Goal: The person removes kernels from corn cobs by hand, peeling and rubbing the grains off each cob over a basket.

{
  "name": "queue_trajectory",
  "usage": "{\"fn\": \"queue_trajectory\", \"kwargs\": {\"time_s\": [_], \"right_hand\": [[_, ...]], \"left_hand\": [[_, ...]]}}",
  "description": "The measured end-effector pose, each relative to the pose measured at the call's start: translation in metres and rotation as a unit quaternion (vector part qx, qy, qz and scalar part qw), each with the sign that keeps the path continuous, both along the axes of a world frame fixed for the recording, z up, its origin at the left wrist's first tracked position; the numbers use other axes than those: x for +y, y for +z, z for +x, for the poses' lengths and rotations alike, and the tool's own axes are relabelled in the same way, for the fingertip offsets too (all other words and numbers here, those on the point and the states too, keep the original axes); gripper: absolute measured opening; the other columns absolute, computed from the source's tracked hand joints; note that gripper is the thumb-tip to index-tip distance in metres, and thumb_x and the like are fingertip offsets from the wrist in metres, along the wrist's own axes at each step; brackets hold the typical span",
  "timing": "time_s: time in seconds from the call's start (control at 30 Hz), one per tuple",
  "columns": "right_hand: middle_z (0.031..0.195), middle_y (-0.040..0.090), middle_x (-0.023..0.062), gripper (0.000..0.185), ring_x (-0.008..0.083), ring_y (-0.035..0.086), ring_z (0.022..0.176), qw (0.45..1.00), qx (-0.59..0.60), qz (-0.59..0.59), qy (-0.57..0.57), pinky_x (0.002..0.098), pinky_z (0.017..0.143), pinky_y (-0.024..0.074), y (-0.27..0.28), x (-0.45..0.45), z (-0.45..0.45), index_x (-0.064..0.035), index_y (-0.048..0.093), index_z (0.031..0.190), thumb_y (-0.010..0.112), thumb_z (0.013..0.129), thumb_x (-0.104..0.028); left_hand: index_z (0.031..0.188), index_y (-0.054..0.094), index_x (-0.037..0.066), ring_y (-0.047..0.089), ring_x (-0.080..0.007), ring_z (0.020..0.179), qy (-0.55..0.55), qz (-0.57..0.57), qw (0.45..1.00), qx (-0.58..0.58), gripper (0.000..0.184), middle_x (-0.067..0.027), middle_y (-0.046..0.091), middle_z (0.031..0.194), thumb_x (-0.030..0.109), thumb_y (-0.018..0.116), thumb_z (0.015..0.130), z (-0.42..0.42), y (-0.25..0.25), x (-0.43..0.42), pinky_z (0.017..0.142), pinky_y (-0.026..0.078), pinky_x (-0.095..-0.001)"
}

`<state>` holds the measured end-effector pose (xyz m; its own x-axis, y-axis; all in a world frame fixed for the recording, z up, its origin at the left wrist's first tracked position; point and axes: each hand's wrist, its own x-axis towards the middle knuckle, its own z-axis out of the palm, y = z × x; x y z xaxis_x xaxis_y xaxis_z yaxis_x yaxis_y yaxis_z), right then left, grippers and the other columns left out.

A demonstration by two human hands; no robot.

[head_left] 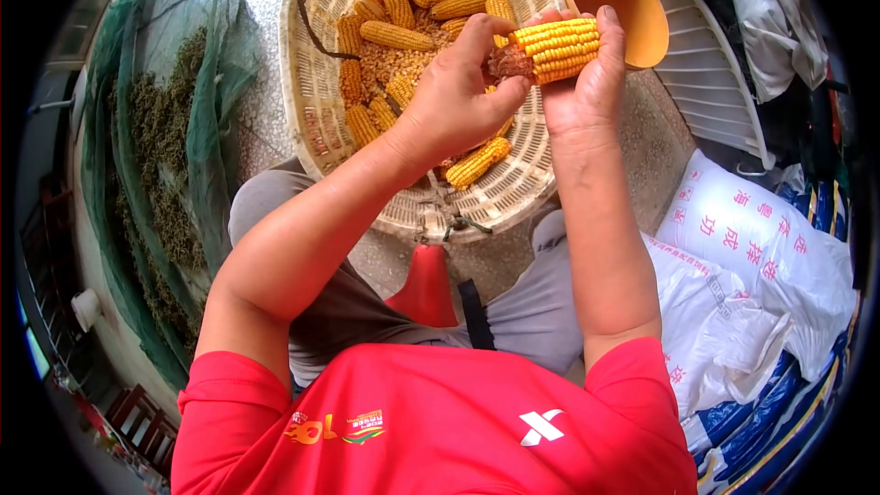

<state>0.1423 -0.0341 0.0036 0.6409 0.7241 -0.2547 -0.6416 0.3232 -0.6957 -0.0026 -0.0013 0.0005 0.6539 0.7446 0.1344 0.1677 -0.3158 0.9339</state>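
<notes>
Your left hand [463,87] holds the reddish end of a corn cob [561,49], your right hand [587,96] cupping it by the right rim of your basket [316,101].

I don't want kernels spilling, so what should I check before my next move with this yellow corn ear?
1. Yellow corn ear supported by right hand: ok.
2. Left hand at its reddish-brown end: ok.
3. Cream woven basket mouth up: ok.
4. Ear wholly above the basket: cannot tell; hands and ear cover the right rim.
5. Loose kernels in basket: ok.
6. Ear's underside fully kernelled: cannot tell, hidden.
</notes>
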Motion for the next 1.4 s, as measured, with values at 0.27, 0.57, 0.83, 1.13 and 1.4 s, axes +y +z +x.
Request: {"fn": "queue_trajectory", "kwargs": {"time_s": [0.27, 0.57, 0.83, 1.13, 1.4], "right_hand": [[0.083, 0.061, 0.0111, 0.031, 0.0259, 0.063, 0.081, 1.000, -0.024, -0.001, 0.013, 0.0429, 0.078, 0.0541, 0.008, -0.003, -0.004, -0.0047, 0.052, 0.092, 0.061, 0.088, -0.033], [0.084, 0.061, 0.0105, 0.032, 0.0262, 0.064, 0.078, 1.000, -0.015, 0.024, 0.007, 0.0431, 0.077, 0.0545, 0.009, 0.000, -0.003, -0.0046, 0.051, 0.094, 0.063, 0.086, -0.033], [0.086, 0.059, 0.0080, 0.030, 0.0249, 0.064, 0.081, 0.999, -0.025, 0.039, 0.013, 0.0442, 0.078, 0.0547, 0.011, -0.001, -0.003, -0.0066, 0.049, 0.097, 0.062, 0.086, -0.031], [0.086, 0.058, 0.0079, 0.027, 0.0247, 0.064, 0.082, 0.999, -0.025, 0.038, 0.010, 0.0436, 0.080, 0.0539, 0.014, -0.003, -0.006, -0.0068, 0.049, 0.097, 0.062, 0.086, -0.028], [0.085, 0.059, 0.0085, 0.029, 0.0241, 0.062, 0.085, 0.999, 0.016, 0.044, 0.024, 0.0414, 0.080, 0.0529, 0.010, -0.004, -0.003, -0.0060, 0.052, 0.095, 0.063, 0.086, -0.032]], "left_hand": [[0.113, 0.049, -0.001, 0.063, -0.0149, 0.083, -0.040, -0.337, 0.927, -0.159, 0.037, -0.0111, 0.062, 0.095, 0.032, 0.055, 0.096, 0.005, -0.002, 0.007, 0.074, 0.054, -0.0290], [0.119, 0.045, 0.000, 0.063, -0.0141, 0.081, -0.060, -0.263, 0.948, -0.169, 0.036, -0.0102, 0.062, 0.096, 0.027, 0.053, 0.097, 0.004, -0.002, 0.004, 0.074, 0.053, -0.0267], [0.125, 0.043, 0.002, 0.060, -0.0138, 0.094, -0.070, -0.271, 0.946, -0.163, 0.046, -0.0092, 0.058, 0.107, 0.028, 0.062, 0.092, 0.002, -0.004, 0.005, 0.079, 0.052, -0.0278], [0.122, 0.047, 0.005, 0.059, -0.0112, 0.092, -0.060, -0.381, 0.904, -0.182, 0.037, -0.0055, 0.058, 0.105, 0.033, 0.051, 0.098, 0.003, -0.005, 0.008, 0.075, 0.052, -0.0288], [0.117, 0.048, 0.005, 0.054, -0.0065, 0.069, -0.068, -0.133, 0.976, -0.159, 0.031, -0.0030, 0.057, 0.079, 0.018, 0.061, 0.093, 0.007, -0.012, 0.008, 0.062, 0.046, -0.0229]]}}
